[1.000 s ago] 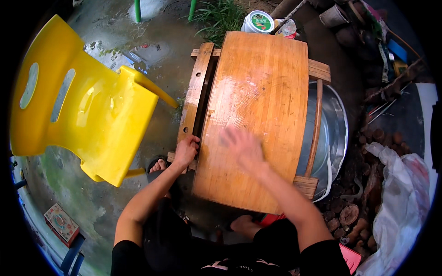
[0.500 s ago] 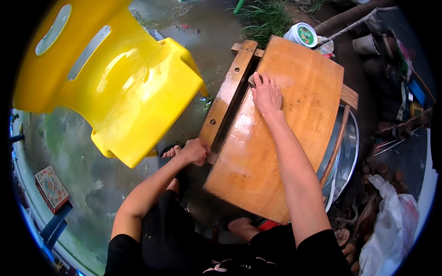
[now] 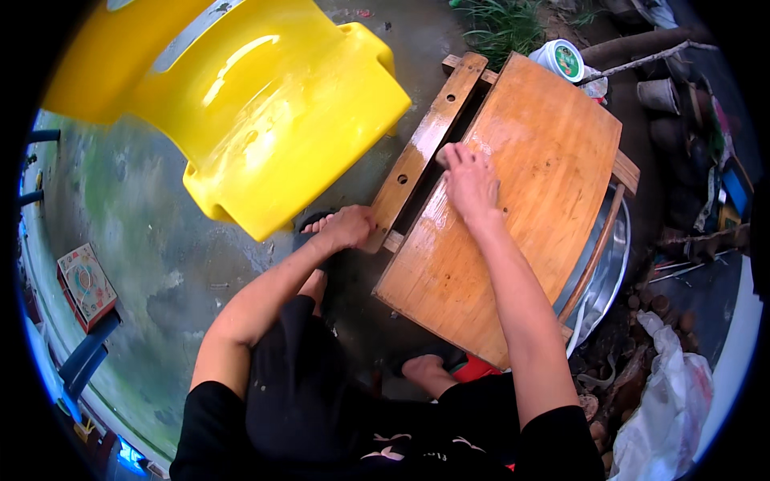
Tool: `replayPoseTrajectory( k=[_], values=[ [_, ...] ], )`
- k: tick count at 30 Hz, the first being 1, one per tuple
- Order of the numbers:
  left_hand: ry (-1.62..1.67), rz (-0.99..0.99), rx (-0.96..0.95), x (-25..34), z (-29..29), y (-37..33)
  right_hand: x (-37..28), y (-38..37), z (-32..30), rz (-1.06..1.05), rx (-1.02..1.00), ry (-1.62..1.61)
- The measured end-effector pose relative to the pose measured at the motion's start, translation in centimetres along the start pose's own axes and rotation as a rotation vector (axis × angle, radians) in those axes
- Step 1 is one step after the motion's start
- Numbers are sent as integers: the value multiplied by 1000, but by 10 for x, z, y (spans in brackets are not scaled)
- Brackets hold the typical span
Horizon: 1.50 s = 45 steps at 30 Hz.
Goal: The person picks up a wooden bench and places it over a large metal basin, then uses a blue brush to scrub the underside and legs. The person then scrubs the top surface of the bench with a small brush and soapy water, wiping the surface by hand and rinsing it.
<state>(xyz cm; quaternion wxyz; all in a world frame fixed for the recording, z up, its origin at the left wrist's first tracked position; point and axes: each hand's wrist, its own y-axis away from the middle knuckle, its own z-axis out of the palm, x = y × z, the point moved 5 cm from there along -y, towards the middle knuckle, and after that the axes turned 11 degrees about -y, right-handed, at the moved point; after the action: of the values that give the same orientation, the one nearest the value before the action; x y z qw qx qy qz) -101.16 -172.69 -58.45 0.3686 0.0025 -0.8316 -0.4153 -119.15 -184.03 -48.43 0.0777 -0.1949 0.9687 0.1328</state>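
A curved-edged wooden panel [image 3: 553, 152] lies before me, with a narrow wooden slat [image 3: 413, 152] along its left side, set apart by a dark gap. The slat has round holes. My left hand [image 3: 350, 228] is closed around the slat's near end. My right hand [image 3: 472, 186] presses a small tan pad or block [image 3: 442, 157] against the panel near its left edge; the fingers cover most of it, so its kind cannot be told. Wet shine shows on the panel around that hand.
A yellow plastic chair [image 3: 297, 120] stands at the left. Under the panel's right side sits a metal basin [image 3: 605, 276]. A white tub [image 3: 555, 60] is behind the panel. A white plastic bag [image 3: 662, 401] lies at the right, a printed box [image 3: 87, 280] far left.
My right hand has slid toward me along the panel's left edge with the small pad. My left hand keeps its hold on the slat. The whole view has shifted.
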Motion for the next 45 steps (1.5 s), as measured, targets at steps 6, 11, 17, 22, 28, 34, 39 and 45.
replayPoseTrajectory(
  k=[6, 11, 17, 22, 28, 34, 39, 45],
  values=[
    [-119, 96, 168, 1, -10, 14, -83, 92, 81, -159, -236, 364],
    [-516, 292, 101, 56, -39, 68, -143, 175, 86, -242, -228, 140],
    [-928, 385, 25, 132, -73, 128, -112, 226, 53, -280, -130, -9],
    [-819, 273, 79, 111, -29, 96, -40, 313, -4, -363, -63, 65],
    [-220, -203, 280, 12, 63, 72, -40, 325, -9, -424, -62, 125],
    [713, -646, 314, -69, 159, 63, -110, 234, 66, -477, 37, 101],
    [978, -558, 342, -36, 159, 58, -93, 242, 62, -434, 6, 13],
    [1110, -599, 369, -44, 158, 70, -62, 295, 16, -496, -57, 143]
  ],
)
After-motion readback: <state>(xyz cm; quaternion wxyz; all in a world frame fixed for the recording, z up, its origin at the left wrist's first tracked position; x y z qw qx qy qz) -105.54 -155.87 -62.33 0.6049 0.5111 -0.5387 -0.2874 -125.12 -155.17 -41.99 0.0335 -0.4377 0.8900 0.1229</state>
